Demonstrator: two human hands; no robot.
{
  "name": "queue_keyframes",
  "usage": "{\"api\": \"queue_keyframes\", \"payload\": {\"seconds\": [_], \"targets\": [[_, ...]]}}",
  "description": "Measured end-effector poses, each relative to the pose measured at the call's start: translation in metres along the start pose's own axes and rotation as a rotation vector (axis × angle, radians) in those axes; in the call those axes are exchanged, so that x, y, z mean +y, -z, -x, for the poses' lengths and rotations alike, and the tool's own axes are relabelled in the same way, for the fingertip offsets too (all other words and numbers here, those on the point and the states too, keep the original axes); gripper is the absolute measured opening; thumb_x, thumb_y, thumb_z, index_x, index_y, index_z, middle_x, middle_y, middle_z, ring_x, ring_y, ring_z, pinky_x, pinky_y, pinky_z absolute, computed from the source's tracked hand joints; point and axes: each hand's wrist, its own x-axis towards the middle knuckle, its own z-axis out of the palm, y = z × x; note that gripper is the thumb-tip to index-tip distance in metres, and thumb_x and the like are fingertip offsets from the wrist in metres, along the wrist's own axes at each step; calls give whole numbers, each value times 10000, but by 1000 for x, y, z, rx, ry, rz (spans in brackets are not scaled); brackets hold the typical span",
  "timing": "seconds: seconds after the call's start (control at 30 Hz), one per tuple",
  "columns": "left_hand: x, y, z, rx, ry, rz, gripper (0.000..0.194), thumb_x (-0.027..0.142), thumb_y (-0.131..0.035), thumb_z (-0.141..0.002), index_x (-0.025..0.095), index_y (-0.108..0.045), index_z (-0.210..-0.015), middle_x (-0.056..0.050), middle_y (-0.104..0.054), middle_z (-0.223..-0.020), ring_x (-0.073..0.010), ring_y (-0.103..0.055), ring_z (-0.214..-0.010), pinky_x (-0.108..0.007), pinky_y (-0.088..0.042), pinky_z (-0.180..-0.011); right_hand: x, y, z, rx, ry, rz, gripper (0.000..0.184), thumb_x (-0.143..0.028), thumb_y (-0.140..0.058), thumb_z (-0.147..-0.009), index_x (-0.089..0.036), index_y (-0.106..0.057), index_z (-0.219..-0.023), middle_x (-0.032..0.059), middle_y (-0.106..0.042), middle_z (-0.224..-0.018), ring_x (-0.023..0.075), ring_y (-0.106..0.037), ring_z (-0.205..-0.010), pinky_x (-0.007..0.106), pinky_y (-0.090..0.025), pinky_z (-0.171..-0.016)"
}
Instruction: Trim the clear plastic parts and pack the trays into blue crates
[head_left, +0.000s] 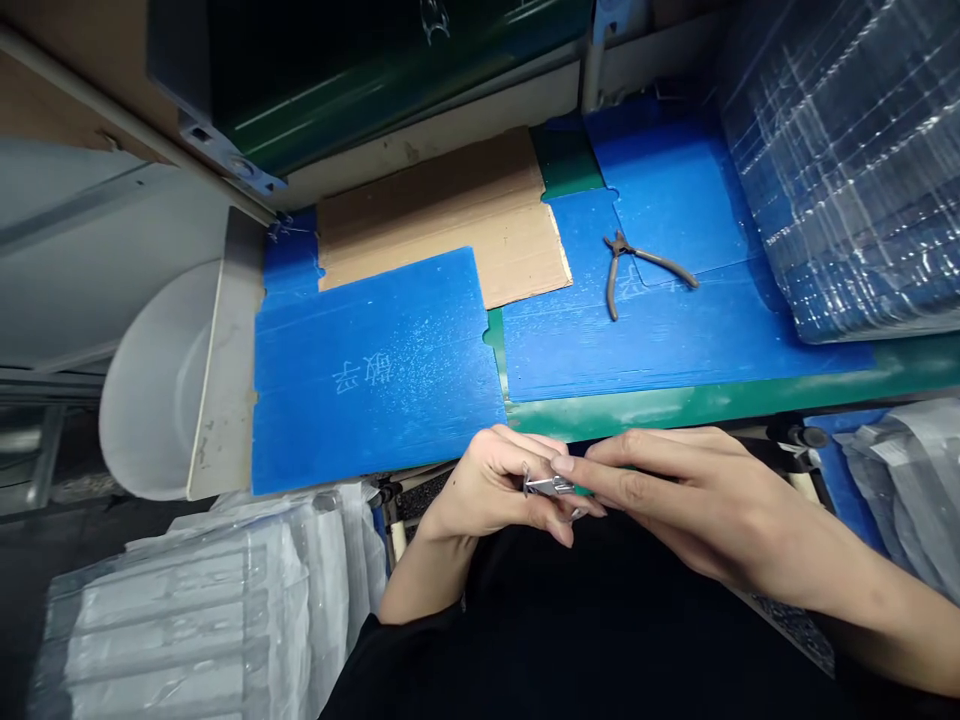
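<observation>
My left hand is closed around a small shiny metal part, just past the front edge of the bench and close to my body. From the other side my right hand meets it, its fingertips pinched at the part's right end. A speck of green shows by those fingertips; what it is I cannot make out. Fingers cover much of the part. Beyond the hands, a pair of cutting pliers lies with its handles spread on a blue plastic sheet.
Another blue sheet with handwriting and a cardboard piece lie on the green bench. Wrapped stacked trays rise at the right. A white tub stands left, beyond a side panel; plastic-bagged goods sit lower left.
</observation>
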Motion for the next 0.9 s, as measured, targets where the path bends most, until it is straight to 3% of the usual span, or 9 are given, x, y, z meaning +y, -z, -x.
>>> {"api": "queue_keyframes", "payload": {"seconds": [0.1,0.37,0.5,0.6,0.7,0.9], "targets": [[1,1,0,-3,6,-36,250,442,-937,-850,197,-898,-882,-110,-826,-763,-196,-734,-619,-307,-599,-569,1,0,0,-23,-8,-42,485,-121,-495,-1137,-254,-567,-1597,74,-756,-1212,204,-759,-1025,342,-625,-820],[3,1,-1,-38,-61,-93,315,373,-894,-910,179,-748,-709,-59,-784,-710,-159,-693,-606,-303,-577,-580,-3,2,6,-70,-73,-122,448,-113,-532,-1138,-257,-588,-1558,69,-731,-1251,172,-739,-1053,309,-578,-853],[0,4,1,-34,-81,-72,314,320,-926,-884,171,-720,-701,-40,-757,-678,-137,-681,-608,-281,-564,-600,-7,1,7,-58,-103,-178,515,-122,-536,-1128,-307,-561,-1608,64,-733,-1231,179,-751,-990,301,-597,-830],[-1,5,2,-27,-43,-89,360,381,-924,-886,176,-714,-677,-41,-751,-659,-140,-684,-595,-284,-566,-597,-9,-1,7,-39,-137,-205,521,-126,-536,-1120,-319,-582,-1602,72,-751,-1211,202,-765,-970,314,-626,-828],[0,6,1,-19,9,-114,434,459,-923,-875,180,-696,-631,-44,-728,-611,-149,-671,-559,-295,-561,-570,-11,-4,6,-13,-160,-231,501,-132,-557,-1110,-320,-616,-1570,83,-763,-1232,224,-774,-1002,329,-646,-839],[0,7,0,-15,3,-104,407,423,-915,-891,184,-707,-635,-46,-734,-614,-149,-670,-558,-296,-568,-575,-15,-7,4,24,-161,-227,538,-100,-564,-1101,-320,-589,-1591,86,-768,-1256,222,-779,-1045,331,-659,-865]]}}
